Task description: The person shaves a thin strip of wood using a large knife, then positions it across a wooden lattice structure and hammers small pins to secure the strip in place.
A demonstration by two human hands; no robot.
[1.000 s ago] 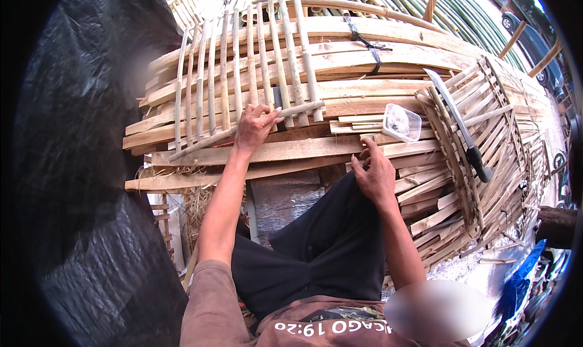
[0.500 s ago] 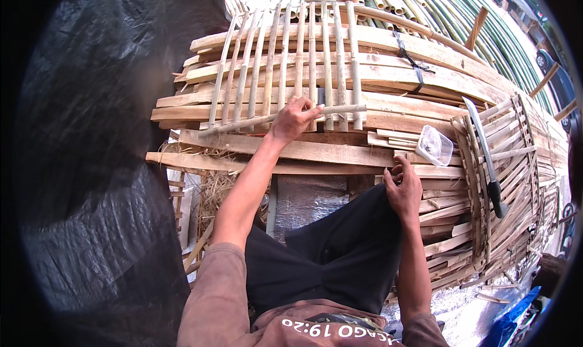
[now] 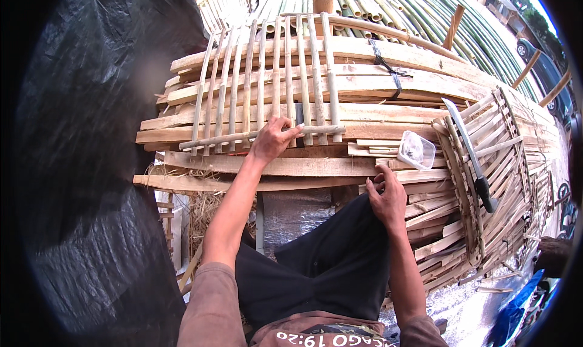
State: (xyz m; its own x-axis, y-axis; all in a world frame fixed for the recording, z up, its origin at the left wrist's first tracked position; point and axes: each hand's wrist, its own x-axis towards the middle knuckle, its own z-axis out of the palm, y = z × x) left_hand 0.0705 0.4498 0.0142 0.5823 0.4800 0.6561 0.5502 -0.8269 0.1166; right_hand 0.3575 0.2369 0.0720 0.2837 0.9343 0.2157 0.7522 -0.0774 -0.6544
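A bamboo crosspiece [image 3: 209,143] lies across the near ends of several thin bamboo slats [image 3: 247,73], which run away from me side by side. My left hand [image 3: 274,139] is closed around this crosspiece right of its middle, thumb pointing right. My right hand [image 3: 387,196] hovers by my right knee, close to the front plank edge. Its fingers are loosely curled and apart, with nothing visible in them. Just beyond it stands a clear plastic tub [image 3: 416,151] with small dark bits inside, contents too small to make out.
Stacked wooden planks [image 3: 425,111] lie under the slats. A long knife [image 3: 466,141] with a black handle rests on a slatted bamboo panel [image 3: 495,158] at right. Black plastic sheeting [image 3: 103,164] hangs at left. Green bamboo poles [image 3: 419,19] lie at the back.
The whole view has shifted, so everything sits lower and further left. The crosspiece's right end has come slightly nearer the slat ends, my left hand still on it. My right hand stays by the knee.
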